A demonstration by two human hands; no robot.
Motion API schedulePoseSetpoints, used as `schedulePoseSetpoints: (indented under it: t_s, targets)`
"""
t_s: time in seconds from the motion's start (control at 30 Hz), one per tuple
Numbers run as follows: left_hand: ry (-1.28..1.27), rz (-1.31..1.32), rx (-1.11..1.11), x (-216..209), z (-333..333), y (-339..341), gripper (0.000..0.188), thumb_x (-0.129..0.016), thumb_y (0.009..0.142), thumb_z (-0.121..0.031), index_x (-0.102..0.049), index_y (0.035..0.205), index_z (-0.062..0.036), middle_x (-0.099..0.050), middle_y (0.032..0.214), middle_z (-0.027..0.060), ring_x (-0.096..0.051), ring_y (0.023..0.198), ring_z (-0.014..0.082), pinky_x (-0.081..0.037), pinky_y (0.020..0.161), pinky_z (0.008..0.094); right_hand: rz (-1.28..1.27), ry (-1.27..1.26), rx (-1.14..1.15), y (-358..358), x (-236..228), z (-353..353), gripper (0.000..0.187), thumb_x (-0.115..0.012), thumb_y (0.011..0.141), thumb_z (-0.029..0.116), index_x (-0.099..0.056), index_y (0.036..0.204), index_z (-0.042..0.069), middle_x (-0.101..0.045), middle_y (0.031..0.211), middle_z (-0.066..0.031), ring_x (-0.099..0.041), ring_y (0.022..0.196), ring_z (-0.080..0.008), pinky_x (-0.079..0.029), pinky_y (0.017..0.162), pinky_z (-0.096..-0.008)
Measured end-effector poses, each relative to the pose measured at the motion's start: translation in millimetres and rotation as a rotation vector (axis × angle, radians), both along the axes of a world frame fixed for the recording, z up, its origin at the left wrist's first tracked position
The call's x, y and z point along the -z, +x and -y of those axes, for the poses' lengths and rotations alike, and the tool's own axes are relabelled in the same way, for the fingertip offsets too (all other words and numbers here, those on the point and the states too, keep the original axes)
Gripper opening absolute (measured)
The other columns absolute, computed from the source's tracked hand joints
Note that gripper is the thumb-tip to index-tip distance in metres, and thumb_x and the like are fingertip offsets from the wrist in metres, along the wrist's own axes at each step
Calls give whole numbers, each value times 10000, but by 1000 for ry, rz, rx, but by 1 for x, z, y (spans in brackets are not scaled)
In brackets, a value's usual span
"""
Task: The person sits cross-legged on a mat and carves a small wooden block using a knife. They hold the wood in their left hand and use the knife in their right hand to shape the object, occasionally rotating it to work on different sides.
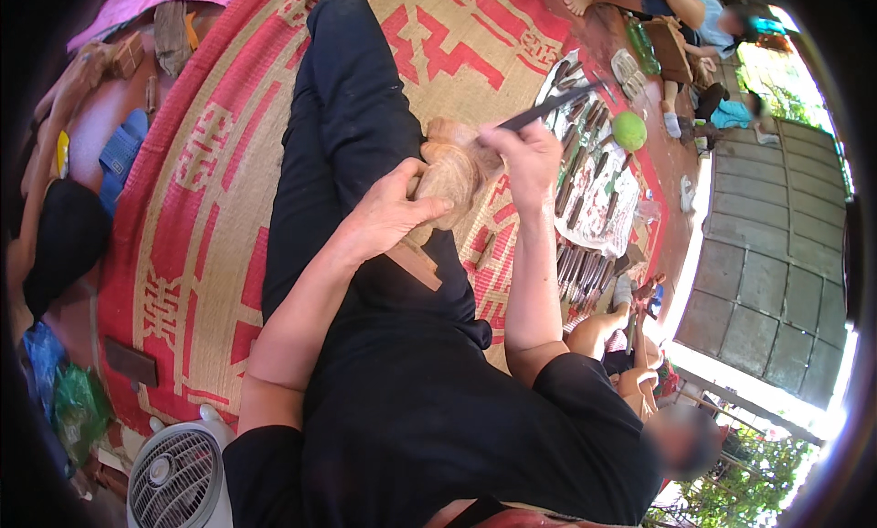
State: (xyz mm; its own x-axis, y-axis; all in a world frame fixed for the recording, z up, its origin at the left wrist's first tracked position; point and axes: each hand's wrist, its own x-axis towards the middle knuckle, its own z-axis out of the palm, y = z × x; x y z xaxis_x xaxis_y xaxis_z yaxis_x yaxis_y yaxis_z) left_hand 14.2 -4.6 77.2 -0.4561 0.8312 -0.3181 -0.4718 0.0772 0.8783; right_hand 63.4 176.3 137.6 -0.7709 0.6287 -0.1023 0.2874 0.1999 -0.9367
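A pale brown wood carving (449, 174) with rounded shapes rests over my lap. My left hand (395, 208) grips its near left side, thumb laid across the wood. My right hand (528, 158) is closed round a long, dark, flat file (554, 106), whose free end points up to the right. The fist is at the carving's right side; whether the file touches the wood is hidden behind my fingers. Below my left hand, a flat strip of wood (416, 263) lies across my dark trousers.
I sit on a red and straw-coloured mat (210, 208). Right of me lie several carving tools (585, 277) in rows and a green round fruit (628, 131). A fan (178, 478) stands at the lower left. Other people sit at the upper right and lower right.
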Motion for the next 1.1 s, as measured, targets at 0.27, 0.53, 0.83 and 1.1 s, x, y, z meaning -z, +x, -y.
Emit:
schedulePoseSetpoints:
  t_s: [0.27, 0.53, 0.83, 1.1]
  targets:
    - [-37, -83, -5, -3, 0, 0, 427, -695, 802, -245, -512, 1055, 47, -630, 896, 139, -598, 811, 154, -468, 712, 288, -37, -33, -66, -1, -3, -2, 127, -694, 749, 27, -657, 864, -13, -656, 755, -39, -600, 676, -90, -473, 638, -222]
    - [-50, -119, -7, 0, 0, 4, 450, -689, 795, -286, -513, 1047, 42, -626, 901, 163, -604, 817, 200, -466, 735, 314, -48, 32, 68, -9, 0, -14, 76, -671, 756, 29, -629, 799, -18, -651, 728, -58, -600, 644, -106, -485, 615, -248]
    - [-116, -192, 6, 0, -3, 5, 473, -678, 777, -314, -514, 1039, 43, -616, 894, 187, -607, 836, 236, -456, 748, 337, 78, 34, -64, -4, -1, 5, 96, -683, 751, 45, -658, 838, 14, -636, 720, -16, -566, 654, -66, -450, 610, -219]
    - [-119, -210, 3, -2, 0, 5, 460, -671, 770, -313, -511, 1015, 43, -610, 889, 198, -607, 843, 255, -452, 755, 343, -47, -30, -71, -8, -2, -8, 149, -688, 764, 14, -658, 908, -8, -656, 757, -38, -608, 685, -87, -480, 641, -210]
